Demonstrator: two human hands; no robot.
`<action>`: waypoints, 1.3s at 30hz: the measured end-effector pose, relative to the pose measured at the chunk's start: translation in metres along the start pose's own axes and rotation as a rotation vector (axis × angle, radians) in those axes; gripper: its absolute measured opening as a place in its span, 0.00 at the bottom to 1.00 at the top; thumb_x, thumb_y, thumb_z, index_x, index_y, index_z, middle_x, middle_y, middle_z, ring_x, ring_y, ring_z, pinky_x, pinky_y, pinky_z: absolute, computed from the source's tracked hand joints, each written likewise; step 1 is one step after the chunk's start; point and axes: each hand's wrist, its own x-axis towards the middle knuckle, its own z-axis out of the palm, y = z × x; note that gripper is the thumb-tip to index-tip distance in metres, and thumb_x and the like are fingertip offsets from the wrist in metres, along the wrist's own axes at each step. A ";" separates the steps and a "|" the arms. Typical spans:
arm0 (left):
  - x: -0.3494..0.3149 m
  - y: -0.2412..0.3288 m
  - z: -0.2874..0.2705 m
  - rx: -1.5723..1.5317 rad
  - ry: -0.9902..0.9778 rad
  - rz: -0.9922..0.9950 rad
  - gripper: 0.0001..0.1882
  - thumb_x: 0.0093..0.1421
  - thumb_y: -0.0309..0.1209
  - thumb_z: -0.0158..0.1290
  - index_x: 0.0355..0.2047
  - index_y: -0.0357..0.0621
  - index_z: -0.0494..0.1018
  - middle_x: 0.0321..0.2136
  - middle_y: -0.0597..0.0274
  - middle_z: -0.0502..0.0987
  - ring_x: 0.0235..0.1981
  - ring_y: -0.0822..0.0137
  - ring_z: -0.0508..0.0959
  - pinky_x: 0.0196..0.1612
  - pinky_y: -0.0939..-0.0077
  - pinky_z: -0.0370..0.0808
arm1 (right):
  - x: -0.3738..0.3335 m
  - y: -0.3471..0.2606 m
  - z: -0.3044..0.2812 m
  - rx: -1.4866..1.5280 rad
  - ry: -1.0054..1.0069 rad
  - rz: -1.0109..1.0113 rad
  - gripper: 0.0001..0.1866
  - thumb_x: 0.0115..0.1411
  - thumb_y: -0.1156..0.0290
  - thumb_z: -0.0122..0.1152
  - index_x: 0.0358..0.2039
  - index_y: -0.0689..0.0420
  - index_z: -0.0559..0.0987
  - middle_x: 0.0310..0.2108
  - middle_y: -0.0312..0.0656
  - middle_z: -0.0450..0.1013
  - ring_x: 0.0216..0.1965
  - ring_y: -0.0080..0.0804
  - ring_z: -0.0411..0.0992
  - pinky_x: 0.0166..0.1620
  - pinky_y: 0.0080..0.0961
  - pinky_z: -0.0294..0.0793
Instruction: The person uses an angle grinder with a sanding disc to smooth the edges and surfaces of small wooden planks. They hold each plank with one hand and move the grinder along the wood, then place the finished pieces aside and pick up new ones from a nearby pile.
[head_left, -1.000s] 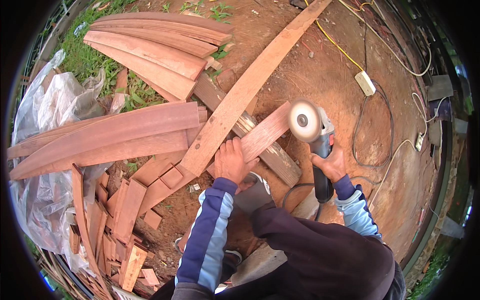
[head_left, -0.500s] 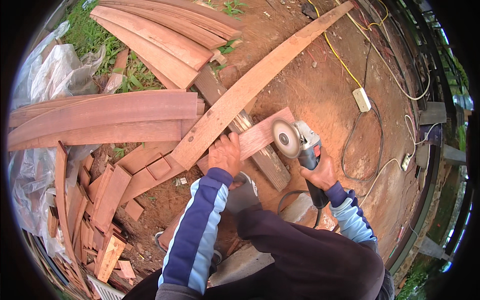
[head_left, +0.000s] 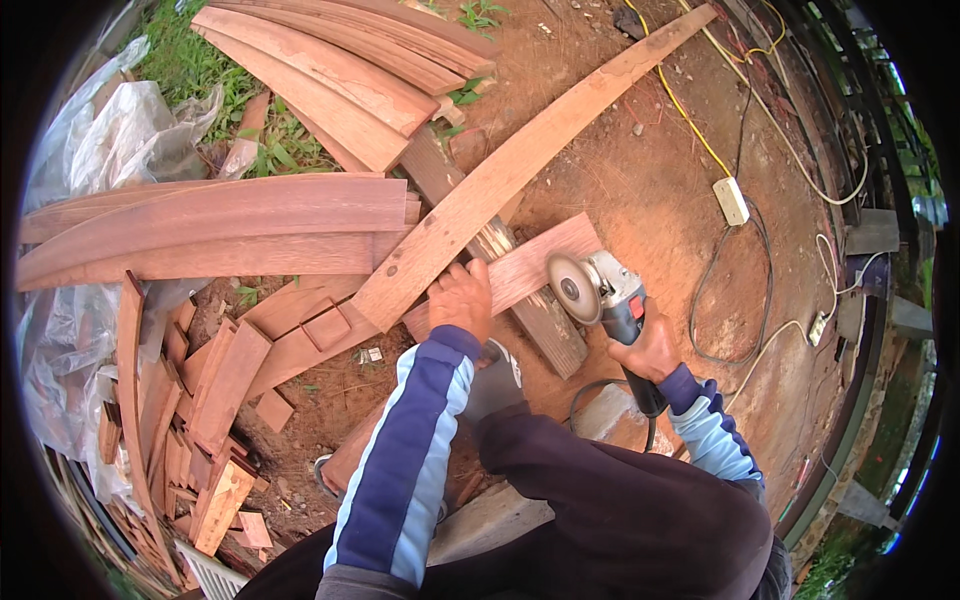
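Note:
My right hand [head_left: 648, 342] is wrapped round the body of an angle grinder [head_left: 622, 305]. The grinder's round disc [head_left: 577, 285] is at the near right edge of a short reddish board [head_left: 545, 262], close to its far end; whether it touches the wood I cannot tell. My left hand [head_left: 461, 300] is closed over this short board, its fingertips against the edge of a long plank [head_left: 500, 180]. Both pieces lie across a thick weathered beam [head_left: 540, 325]. Part of the short board is hidden under my left hand.
Stacked planks [head_left: 330, 80] and more boards [head_left: 220, 225] lie to the left, with offcuts [head_left: 230, 385] nearer me. Clear plastic sheeting [head_left: 130, 140] covers the far left. A white socket block [head_left: 731, 201] with cables rests on the dirt at right. A concrete block [head_left: 608, 412] is near my knee.
The whole view has shifted slightly. Against the short board, the grinder's disc sits a little nearer me than before. Both hands keep their grips.

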 end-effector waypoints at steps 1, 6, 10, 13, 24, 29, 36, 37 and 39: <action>0.002 0.000 0.000 -0.008 -0.031 -0.008 0.34 0.39 0.38 0.68 0.41 0.42 0.60 0.36 0.52 0.70 0.39 0.55 0.77 0.41 0.64 0.74 | 0.001 0.002 0.000 -0.017 -0.005 0.005 0.35 0.44 0.52 0.71 0.37 0.72 0.69 0.26 0.60 0.75 0.29 0.55 0.77 0.34 0.40 0.76; 0.002 0.001 -0.002 0.026 -0.053 0.008 0.35 0.39 0.40 0.68 0.42 0.42 0.59 0.37 0.51 0.69 0.39 0.55 0.77 0.42 0.65 0.74 | 0.001 -0.002 -0.001 -0.033 -0.012 0.012 0.34 0.44 0.53 0.71 0.36 0.72 0.69 0.26 0.60 0.74 0.29 0.56 0.76 0.34 0.39 0.75; 0.000 0.003 -0.011 0.067 -0.031 0.025 0.26 0.46 0.39 0.62 0.39 0.43 0.62 0.34 0.57 0.69 0.36 0.63 0.75 0.40 0.69 0.71 | 0.000 0.008 0.001 -0.010 -0.019 -0.006 0.31 0.41 0.58 0.69 0.36 0.72 0.68 0.25 0.61 0.73 0.29 0.56 0.75 0.34 0.40 0.74; 0.000 0.002 -0.007 0.077 0.002 0.019 0.27 0.45 0.40 0.63 0.40 0.43 0.61 0.34 0.57 0.69 0.36 0.62 0.76 0.41 0.69 0.72 | 0.001 0.007 0.002 -0.008 -0.014 0.009 0.30 0.39 0.62 0.68 0.36 0.72 0.68 0.24 0.60 0.73 0.29 0.56 0.75 0.33 0.40 0.74; 0.001 0.002 -0.011 0.057 -0.029 0.024 0.26 0.45 0.38 0.63 0.37 0.44 0.61 0.34 0.56 0.69 0.35 0.62 0.76 0.40 0.68 0.72 | 0.000 0.012 0.001 -0.055 -0.046 0.000 0.32 0.42 0.56 0.70 0.34 0.73 0.68 0.24 0.62 0.73 0.28 0.57 0.75 0.32 0.40 0.74; 0.000 0.001 -0.010 0.061 -0.012 0.016 0.25 0.46 0.38 0.63 0.38 0.45 0.61 0.34 0.56 0.69 0.35 0.62 0.76 0.40 0.69 0.72 | 0.001 0.007 0.000 -0.036 -0.042 -0.003 0.32 0.42 0.56 0.70 0.34 0.72 0.68 0.24 0.62 0.73 0.28 0.57 0.75 0.32 0.40 0.74; 0.001 0.000 -0.014 0.082 -0.039 0.043 0.32 0.40 0.43 0.67 0.38 0.46 0.60 0.34 0.58 0.69 0.35 0.64 0.76 0.39 0.71 0.73 | 0.001 0.006 -0.001 -0.029 -0.042 -0.007 0.32 0.43 0.55 0.70 0.34 0.72 0.68 0.23 0.62 0.73 0.26 0.57 0.75 0.31 0.40 0.74; 0.001 0.000 -0.013 0.088 -0.036 0.042 0.33 0.40 0.44 0.68 0.38 0.46 0.60 0.34 0.58 0.69 0.35 0.64 0.76 0.39 0.71 0.73 | 0.001 0.007 -0.001 -0.024 -0.039 -0.008 0.32 0.43 0.55 0.70 0.34 0.72 0.68 0.22 0.61 0.72 0.26 0.57 0.75 0.30 0.40 0.74; 0.001 0.000 -0.008 0.107 -0.022 0.033 0.34 0.39 0.45 0.68 0.38 0.46 0.59 0.34 0.59 0.69 0.35 0.64 0.76 0.38 0.71 0.73 | 0.001 0.008 0.000 -0.016 -0.033 -0.011 0.32 0.43 0.55 0.70 0.34 0.72 0.68 0.22 0.61 0.72 0.26 0.57 0.75 0.30 0.40 0.74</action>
